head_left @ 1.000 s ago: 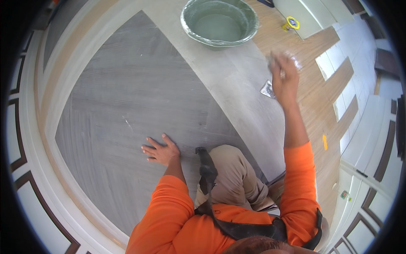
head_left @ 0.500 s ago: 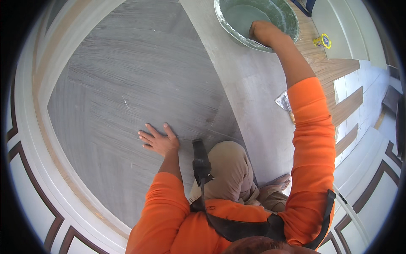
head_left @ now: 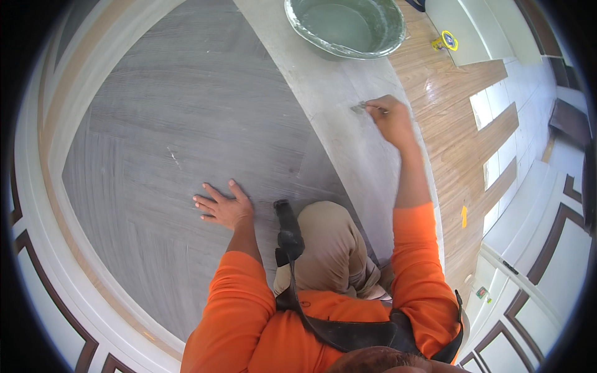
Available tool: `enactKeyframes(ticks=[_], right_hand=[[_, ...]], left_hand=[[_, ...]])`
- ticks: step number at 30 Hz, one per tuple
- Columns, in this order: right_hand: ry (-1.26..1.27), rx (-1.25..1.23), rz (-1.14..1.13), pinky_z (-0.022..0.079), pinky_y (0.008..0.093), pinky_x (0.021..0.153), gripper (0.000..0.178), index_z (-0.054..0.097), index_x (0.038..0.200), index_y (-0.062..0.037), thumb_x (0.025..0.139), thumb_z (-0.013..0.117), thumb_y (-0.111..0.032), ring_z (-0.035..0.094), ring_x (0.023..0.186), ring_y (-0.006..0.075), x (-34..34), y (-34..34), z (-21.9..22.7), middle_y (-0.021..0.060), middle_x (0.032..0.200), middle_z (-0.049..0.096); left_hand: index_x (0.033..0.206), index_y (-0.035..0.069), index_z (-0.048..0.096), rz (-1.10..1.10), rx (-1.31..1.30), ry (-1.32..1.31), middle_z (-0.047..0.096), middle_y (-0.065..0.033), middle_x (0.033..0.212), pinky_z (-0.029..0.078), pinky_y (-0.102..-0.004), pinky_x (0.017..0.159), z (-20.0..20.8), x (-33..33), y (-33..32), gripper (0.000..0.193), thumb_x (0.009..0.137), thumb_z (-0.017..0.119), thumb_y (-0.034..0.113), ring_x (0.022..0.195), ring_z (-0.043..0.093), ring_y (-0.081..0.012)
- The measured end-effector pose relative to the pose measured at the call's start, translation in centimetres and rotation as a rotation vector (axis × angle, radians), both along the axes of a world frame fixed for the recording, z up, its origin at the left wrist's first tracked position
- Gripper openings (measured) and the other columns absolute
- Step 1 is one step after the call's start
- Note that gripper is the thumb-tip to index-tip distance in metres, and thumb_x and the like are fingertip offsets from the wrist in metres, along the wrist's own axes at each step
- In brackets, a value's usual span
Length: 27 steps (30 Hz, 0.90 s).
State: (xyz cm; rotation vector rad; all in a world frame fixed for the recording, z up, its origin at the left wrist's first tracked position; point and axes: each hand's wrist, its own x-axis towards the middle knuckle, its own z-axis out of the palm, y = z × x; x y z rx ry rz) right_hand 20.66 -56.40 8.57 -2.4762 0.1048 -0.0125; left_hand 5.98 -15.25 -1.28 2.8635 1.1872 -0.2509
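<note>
My left hand point(head_left: 227, 208) rests palm down with fingers spread on the dark grey wood-look floor point(head_left: 211, 124). My right hand point(head_left: 393, 121) is closed in a pinch over the pale grey strip point(head_left: 329, 99) beside that floor. A small, grey, flat-ended piece point(head_left: 359, 107) sticks out left of its fingertips; the rest is inside the hand, and I cannot tell its kind. Beyond the right hand stands a green basin point(head_left: 345, 28) with cloudy water in it and a whitish, smeared rim. My bent knee point(head_left: 329, 239) is between the two arms.
A small yellow tin point(head_left: 445, 41) stands on brown wood-look planks point(head_left: 429, 93) at the far right. White floor point(head_left: 528, 99) shows past their stepped ends. White panels with dark brown trim point(head_left: 50, 292) line the left side. A black strap point(head_left: 348, 336) crosses my front.
My right hand has come out of the basin and back toward me over the pale strip. The putty knife that lay there no longer shows separately. My left hand stays flat.
</note>
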Motion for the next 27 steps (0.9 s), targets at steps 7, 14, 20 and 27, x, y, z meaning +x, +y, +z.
enactKeyframes(ticks=[7, 14, 20, 27], right_hand=[[0.012, -0.401, -0.034, 0.058, 0.0462, 0.082, 0.011, 0.083, 0.097, -0.0087, 0.093, 0.075, -0.014, 0.070, 0.094, 0.0371, -6.0, 1.3, -6.1, 0.0120, 0.099, 0.074], [-0.040, -0.161, -0.253, 0.057, 0.0494, 0.077, 0.023, 0.081, 0.112, -0.0111, 0.094, 0.067, -0.009, 0.070, 0.087, 0.0388, -9.8, 2.5, -7.0, 0.0163, 0.094, 0.069], [-0.113, -0.233, -0.041, 0.057, 0.0510, 0.086, 0.027, 0.076, 0.121, -0.0094, 0.101, 0.058, -0.011, 0.069, 0.098, 0.0416, 1.0, 5.4, -10.0, 0.0197, 0.110, 0.067], [-0.105, -0.357, -0.269, 0.058, 0.0531, 0.081, 0.021, 0.074, 0.111, -0.0052, 0.105, 0.060, -0.019, 0.070, 0.095, 0.0436, 2.5, -1.5, -9.4, 0.0206, 0.111, 0.067]], left_hand=[[0.173, 0.015, 0.020, 0.036, -0.052, 0.004, 0.004, -0.0262, 0.179, 0.000, -0.0601, 0.133, 0.5, 0.1, 0.0, 0.091, 0.104, 0.037, 0.072, 0.168, 0.001, -0.0378], [0.173, 0.018, 0.021, 0.032, -0.005, 0.001, 0.006, -0.0245, 0.179, 0.001, -0.0620, 0.132, 0.4, -0.3, 0.2, 0.088, 0.105, 0.038, 0.072, 0.167, 0.004, -0.0375], [0.172, 0.016, 0.023, 0.047, -0.036, 0.021, 0.005, -0.0245, 0.179, 0.001, -0.0616, 0.133, 0.5, 0.0, 0.2, 0.090, 0.104, 0.038, 0.072, 0.168, 0.001, -0.0373], [0.173, 0.018, 0.019, 0.022, -0.014, 0.035, 0.006, -0.0233, 0.180, 0.003, -0.0609, 0.133, 0.5, 0.1, -0.3, 0.090, 0.105, 0.036, 0.073, 0.168, 0.003, -0.0365]])
